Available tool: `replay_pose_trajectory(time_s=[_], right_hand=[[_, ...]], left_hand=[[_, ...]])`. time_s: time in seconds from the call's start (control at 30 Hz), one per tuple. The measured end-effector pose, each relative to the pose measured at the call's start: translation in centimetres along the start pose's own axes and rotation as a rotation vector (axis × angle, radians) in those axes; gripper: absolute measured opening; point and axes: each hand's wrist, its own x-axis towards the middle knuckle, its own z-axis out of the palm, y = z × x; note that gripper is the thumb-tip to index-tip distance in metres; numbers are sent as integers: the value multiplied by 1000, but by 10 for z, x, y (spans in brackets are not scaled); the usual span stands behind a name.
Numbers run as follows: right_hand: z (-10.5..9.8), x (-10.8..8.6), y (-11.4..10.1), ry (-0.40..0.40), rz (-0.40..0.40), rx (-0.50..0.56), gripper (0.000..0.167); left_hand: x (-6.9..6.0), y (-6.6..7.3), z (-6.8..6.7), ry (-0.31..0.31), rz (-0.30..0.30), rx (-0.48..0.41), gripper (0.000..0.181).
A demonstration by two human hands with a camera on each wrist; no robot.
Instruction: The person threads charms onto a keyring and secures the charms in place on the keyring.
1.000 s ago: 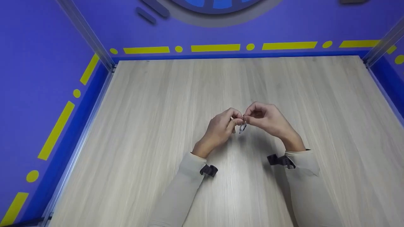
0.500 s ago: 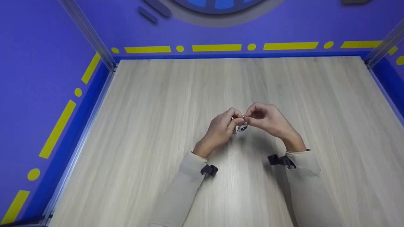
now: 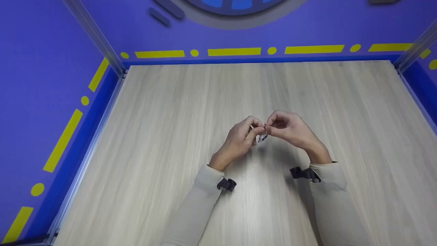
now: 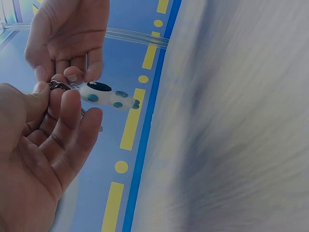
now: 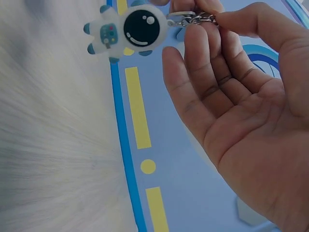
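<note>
L hand (image 3: 238, 138) & R hand (image 3: 292, 129) narrow, both pinching metal chain (image 5: 197, 19); astronaut charm (image 5: 141, 28) hangs betw. them, above desk (image 3: 170, 119). For ctrl, brace L pinch, work chain w/ R, let charm hang free

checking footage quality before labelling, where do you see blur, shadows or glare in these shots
Head: a soft shadow below the right hand, a bright patch on the table. Left wrist: dim, table smeared and blurred. Right wrist: astronaut keychain fairly clear, table streaky.
</note>
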Motion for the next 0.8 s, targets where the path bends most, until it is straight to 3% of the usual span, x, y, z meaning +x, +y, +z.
replay_pose_trajectory(time_s=[0.23,0.47,0.8], right_hand=[[-1,0,-1,1,16,9,5],[-3,-1,-1,12,23,25,5],[-2,-1,-1,10,0,14,7]], left_hand=[[0,1,-1,-3,20,-21,12],[1,3,0,3,-2,-55,12],[0,3,1,29,10,28,12]])
